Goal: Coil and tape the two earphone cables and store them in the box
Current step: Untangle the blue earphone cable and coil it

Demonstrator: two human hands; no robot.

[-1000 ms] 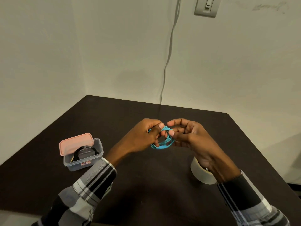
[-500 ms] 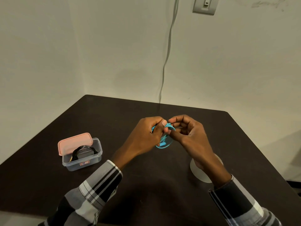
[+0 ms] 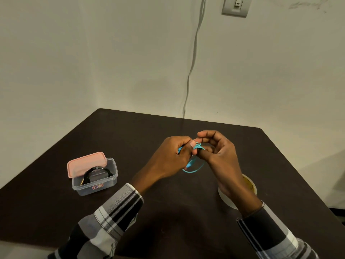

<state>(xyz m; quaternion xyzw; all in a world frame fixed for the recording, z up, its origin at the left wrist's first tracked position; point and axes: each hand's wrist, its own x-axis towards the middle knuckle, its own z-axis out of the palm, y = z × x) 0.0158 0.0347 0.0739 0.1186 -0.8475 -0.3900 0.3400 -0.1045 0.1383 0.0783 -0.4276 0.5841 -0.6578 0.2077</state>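
Above the middle of the dark table, both hands pinch a coiled blue earphone cable [image 3: 194, 166]. My left hand [image 3: 174, 156] grips the coil's left side, thumb on top. My right hand [image 3: 217, 152] holds the right side with fingertips at the coil's top. Part of the coil hangs below the fingers; the rest is hidden between them. At the left stands a clear plastic box [image 3: 95, 184] with a pink lid [image 3: 86, 163] leaning on its back rim. A coiled black earphone cable [image 3: 97, 172] lies inside it. A roll of clear tape [image 3: 248, 186] lies flat under my right wrist.
The dark table [image 3: 168, 212] fills a wall corner. A grey cord [image 3: 192, 58] hangs down the back wall from near a wall switch [image 3: 235, 6]. My plaid sleeves cover the table's near edge.
The hands have drawn closer together and the blue coil has been squeezed narrower, with its lower loop now hanging below the fingers. The box and tape stay put.
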